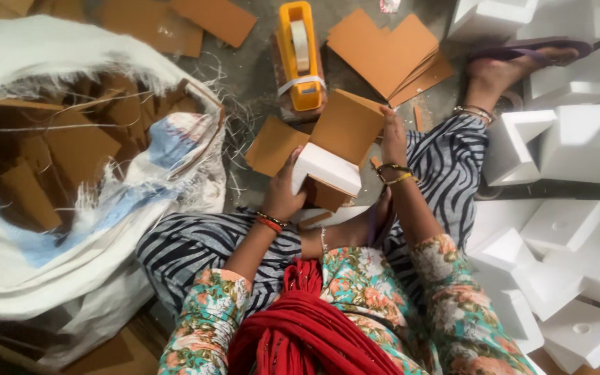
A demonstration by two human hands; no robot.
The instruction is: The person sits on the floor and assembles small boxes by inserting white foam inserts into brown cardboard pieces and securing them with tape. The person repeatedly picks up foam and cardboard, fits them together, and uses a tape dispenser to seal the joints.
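Cardboard sheets (57,156) are held in the woven sack (92,278) at nine o'clock; a foam block (326,169) in cardboard wrap (347,126) is gripped by the left hand (285,194), steadied by the right hand (393,137)

Left hand (282,194) cupped, fingers curled in grip; right hand (392,135) raised, fingers pressed flat; forearms converging.

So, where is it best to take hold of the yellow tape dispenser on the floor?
Probably by the narrow body of the yellow tape dispenser, from above, with fingers on its two long sides. It lies flat with nothing on it, and the tape roll fills its middle, so the sides give the firmest hold.
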